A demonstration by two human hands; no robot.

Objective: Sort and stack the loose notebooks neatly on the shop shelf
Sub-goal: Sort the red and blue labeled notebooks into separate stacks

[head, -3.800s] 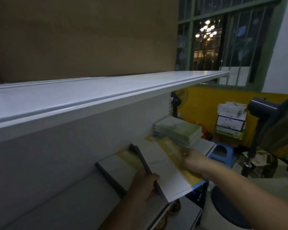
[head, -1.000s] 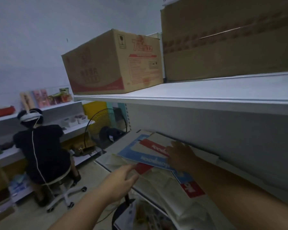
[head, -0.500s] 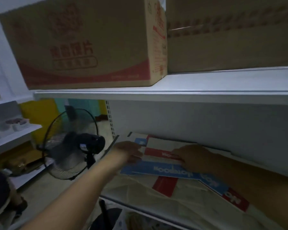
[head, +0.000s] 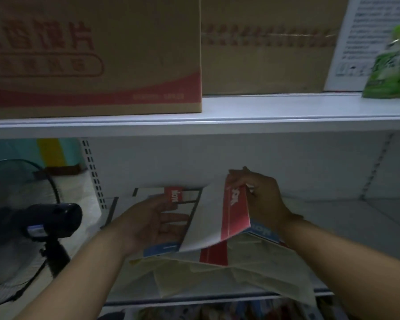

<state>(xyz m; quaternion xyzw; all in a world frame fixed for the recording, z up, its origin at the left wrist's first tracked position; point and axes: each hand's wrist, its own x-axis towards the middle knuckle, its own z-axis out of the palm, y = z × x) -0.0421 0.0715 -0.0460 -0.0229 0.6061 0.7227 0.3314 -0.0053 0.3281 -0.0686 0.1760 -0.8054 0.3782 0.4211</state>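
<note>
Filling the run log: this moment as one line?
right hand: pinches tilted red-and-white paper notebook | left hand: rests on flat blue-and-white notebook | on white metal shelf

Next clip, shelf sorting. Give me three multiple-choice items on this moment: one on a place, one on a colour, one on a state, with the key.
1. Where does the brown cardboard box with the red band stand?
A. on the floor
B. on the upper white shelf
C. on a chair

2. What colour is the plastic packet at that shelf's right end?
A. purple
B. orange
C. green

3. How is the red-and-white notebook in the right hand?
A. raised on a tilt, pinched at its top edge
B. lying flat and shut
C. rolled into a tube

Key:
1 B: it sits on that top board.
2 C: its wrapper is green.
3 A: the hand pinches its upper edge, and it slants.
</note>
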